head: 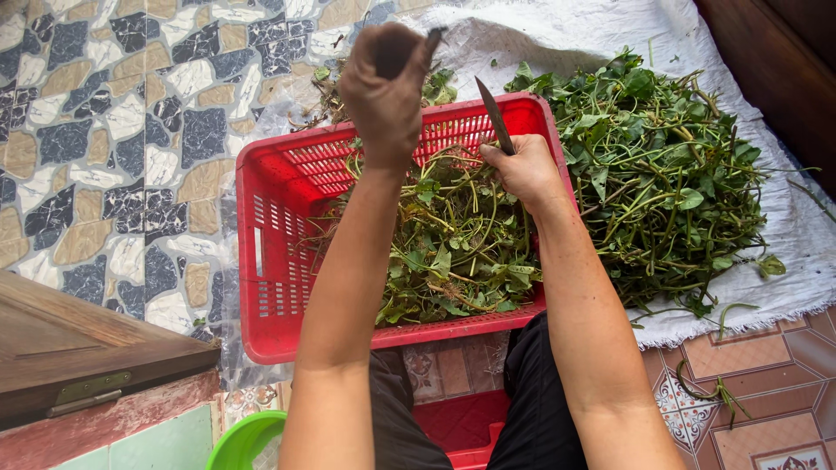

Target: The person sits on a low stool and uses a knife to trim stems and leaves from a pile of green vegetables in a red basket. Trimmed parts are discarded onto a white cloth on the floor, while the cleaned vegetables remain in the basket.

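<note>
Tiled floor (113, 130) carries a red crate (279, 261) of greens (453, 244). Right hand (527, 170) fingers grip a knife (495, 113); left hand (383, 87) fingers clench a stem (433, 39) over its far edge.

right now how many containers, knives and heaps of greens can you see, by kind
red crate with greens in it: 1
green bowl: 1
knife, in the right hand: 1
loose heap of greens on the white sack: 1
total: 4
</note>
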